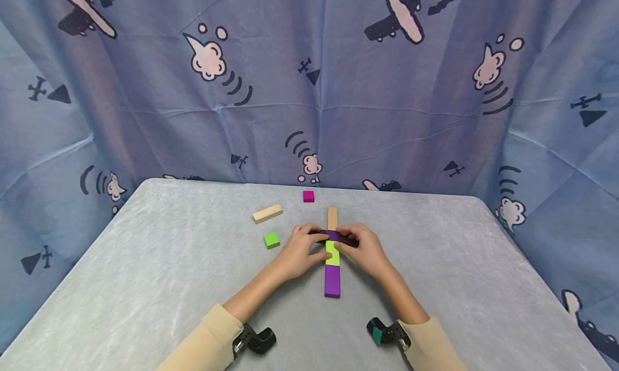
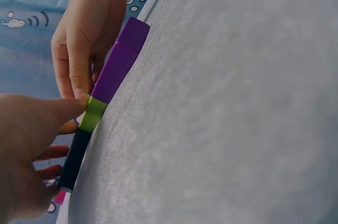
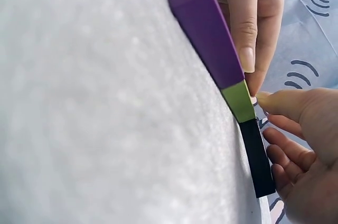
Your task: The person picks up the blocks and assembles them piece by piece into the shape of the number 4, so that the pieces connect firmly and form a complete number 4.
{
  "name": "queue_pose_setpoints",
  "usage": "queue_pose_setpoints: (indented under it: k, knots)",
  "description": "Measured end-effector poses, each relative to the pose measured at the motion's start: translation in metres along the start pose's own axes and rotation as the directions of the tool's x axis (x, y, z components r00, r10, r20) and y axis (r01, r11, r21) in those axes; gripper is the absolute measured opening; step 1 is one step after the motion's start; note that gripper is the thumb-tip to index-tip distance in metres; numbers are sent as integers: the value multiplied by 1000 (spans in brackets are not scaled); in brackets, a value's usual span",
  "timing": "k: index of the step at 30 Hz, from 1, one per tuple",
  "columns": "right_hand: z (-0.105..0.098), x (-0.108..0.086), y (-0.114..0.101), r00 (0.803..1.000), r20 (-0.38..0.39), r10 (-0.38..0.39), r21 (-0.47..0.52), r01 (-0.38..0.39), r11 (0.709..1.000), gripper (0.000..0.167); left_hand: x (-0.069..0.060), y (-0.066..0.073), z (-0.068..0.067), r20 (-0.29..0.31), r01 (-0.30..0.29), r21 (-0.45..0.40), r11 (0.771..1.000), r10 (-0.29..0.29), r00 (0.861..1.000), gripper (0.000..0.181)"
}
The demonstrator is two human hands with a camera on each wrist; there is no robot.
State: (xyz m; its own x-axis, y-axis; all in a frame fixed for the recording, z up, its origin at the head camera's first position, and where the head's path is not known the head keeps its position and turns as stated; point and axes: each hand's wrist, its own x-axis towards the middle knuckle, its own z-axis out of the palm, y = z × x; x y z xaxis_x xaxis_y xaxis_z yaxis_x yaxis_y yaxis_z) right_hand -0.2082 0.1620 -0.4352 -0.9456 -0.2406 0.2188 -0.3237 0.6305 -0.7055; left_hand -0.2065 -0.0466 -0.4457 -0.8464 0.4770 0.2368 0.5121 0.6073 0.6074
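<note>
Hands pinching black bar, side table edges distant

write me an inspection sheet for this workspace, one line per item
Surface: pale grey, cloth-textured tabletop.
Job's things: rectangular purple block, lime-yellow rectangular block and tan wooden bar in a line; long dark bar crosswise.
Clutter: loose tan wooden bar, green square block and magenta square block, lying apart.
Grippers: bare left hand and bare right hand, fingers curled about the dark bar, thumbs at the lime-yellow block.
Cables: nothing seen.
Surroundings: blue curtain with airplane print behind the tabletop.
</note>
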Motion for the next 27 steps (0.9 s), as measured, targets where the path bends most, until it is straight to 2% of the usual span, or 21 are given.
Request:
queue_pose_setpoints:
  k: [21, 27]
  knots:
    - [3, -2, 10, 1000, 17, -1, 41, 0, 999, 33, 0, 0, 0, -19, 1, -23, 1000, -1, 1000, 41]
    - [4, -1, 12, 1000, 13, -9, 40, 8, 999, 33, 1, -2, -4, -28, -27, -48, 998, 25, 999, 40]
